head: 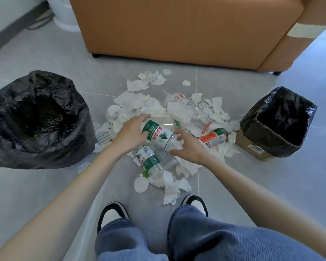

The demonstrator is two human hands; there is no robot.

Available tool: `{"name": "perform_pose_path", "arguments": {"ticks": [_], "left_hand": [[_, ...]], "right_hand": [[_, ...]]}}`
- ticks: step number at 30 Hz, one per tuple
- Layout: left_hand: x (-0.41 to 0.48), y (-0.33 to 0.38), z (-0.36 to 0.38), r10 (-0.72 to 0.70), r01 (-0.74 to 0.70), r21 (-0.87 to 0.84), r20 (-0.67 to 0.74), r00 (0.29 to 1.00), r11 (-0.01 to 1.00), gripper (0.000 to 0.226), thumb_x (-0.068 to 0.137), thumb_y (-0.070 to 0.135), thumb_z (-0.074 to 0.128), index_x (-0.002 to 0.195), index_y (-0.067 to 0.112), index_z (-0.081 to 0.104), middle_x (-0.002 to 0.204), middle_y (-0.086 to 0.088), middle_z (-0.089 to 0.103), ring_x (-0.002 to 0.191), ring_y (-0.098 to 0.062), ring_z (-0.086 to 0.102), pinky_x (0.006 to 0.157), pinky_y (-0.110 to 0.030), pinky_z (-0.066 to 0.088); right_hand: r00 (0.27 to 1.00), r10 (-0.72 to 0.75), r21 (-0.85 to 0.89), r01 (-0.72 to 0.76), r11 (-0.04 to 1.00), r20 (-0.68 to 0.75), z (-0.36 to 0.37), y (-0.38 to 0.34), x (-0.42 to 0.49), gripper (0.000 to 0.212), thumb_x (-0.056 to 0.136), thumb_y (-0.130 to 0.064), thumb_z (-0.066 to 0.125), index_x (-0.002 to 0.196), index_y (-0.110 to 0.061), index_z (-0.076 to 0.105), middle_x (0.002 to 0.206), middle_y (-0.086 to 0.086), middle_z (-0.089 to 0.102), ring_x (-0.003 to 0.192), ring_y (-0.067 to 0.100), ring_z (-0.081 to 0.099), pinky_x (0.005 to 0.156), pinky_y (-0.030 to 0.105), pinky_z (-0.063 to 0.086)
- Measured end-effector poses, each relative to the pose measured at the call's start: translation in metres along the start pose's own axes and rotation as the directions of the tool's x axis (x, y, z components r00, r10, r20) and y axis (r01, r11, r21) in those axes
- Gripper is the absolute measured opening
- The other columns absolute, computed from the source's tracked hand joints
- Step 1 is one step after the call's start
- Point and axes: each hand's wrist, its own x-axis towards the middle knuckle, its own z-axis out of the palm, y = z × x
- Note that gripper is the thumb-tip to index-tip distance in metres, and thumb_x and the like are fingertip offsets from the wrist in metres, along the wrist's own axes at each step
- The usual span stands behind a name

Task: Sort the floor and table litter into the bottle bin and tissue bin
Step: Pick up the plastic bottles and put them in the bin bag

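Both hands reach forward over bent knees in blue jeans (pixel 205 232) and a pair of black-and-white shoes (pixel 112 213), and both grasp one water bottle (pixel 158 135). The left hand (pixel 130 133) wraps its fingers round the green-and-white labelled end. The right hand (pixel 188 147) curls round the clear end. The bottle lies on its side, lifted just above a heap of litter on the grey tiled floor (pixel 45 185).

Just beyond the shoes lie crumpled white tissues (pixel 170 193) and a round white pad (pixel 140 184). A second green-labelled bottle (pixel 149 161) lies under the wrists, partly hidden by them. To the right of the hands an orange-labelled bottle (pixel 213 137) rests on its side among tissues. Farther off, a clear bottle (pixel 188 105) lies half buried under more tissue, and loose sheets and pads spread on beyond it.

On the left stands a round bin lined with a black bag (pixel 11 132), its mouth open, touching the edge of the litter. On the right stands a cardboard box bin (pixel 252 146) with a black liner, also open, with tissues against its near corner.

Beyond everything sits a tan sofa (pixel 177 31), close behind the heap.
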Motion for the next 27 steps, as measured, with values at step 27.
{"name": "perform_pose_path", "arguments": {"ticks": [27], "left_hand": [[0.051, 0.115, 0.024, 0.214, -0.226, 0.279, 0.074, 0.974, 0.933, 0.067, 0.063, 0.042, 0.080, 0.119, 0.029, 0.046, 0.105, 0.007, 0.058, 0.093, -0.016, 0.054, 0.075, -0.035, 0.050]], "right_hand": [[0.765, 0.463, -0.141, -0.572, 0.808, -0.448, -0.121, 0.149, -0.021, 0.075, 0.094, -0.023, 0.048, 0.152, -0.010, 0.003, 0.158, 0.011, 0.017, 0.147, 0.031, 0.005, 0.118, 0.048, 0.000]]}}
